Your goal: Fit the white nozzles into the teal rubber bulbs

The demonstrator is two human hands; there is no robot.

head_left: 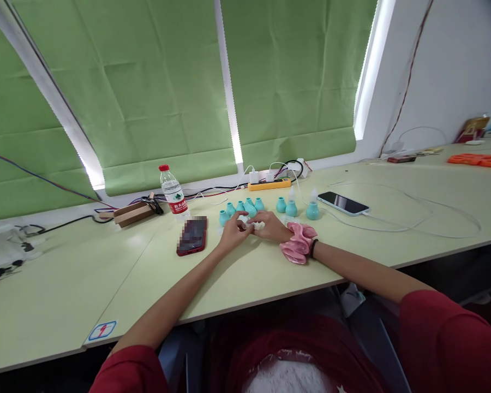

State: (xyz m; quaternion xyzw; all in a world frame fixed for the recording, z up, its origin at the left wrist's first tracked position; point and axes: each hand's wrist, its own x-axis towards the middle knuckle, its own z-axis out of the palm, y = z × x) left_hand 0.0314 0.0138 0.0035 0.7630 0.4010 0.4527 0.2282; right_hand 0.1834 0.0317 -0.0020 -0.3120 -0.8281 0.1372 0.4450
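Observation:
My left hand [234, 231] and my right hand [271, 225] meet over the table, fingers closed in a pinch. Between their fingertips is a small clear plastic piece [248, 224], partly covered by the fingers; its exact shape is hard to see. Just beyond my hands stand several teal rubber bulbs [250, 208] in a cluster. To the right of them is another open-topped bulb [281, 204]. Two teal bulbs with clear pointed nozzles, one nearer [312, 210] and one to its left [292, 208], stand upright. A pink scrunchie [298, 243] is round my right wrist.
A red-cased phone [192, 236] lies left of my hands, a water bottle [174, 196] behind it. On the right, a charging phone [343, 203] trails a white cable [393, 230]. A yellow power strip [269, 185] and a cardboard box [136, 212] sit along the back.

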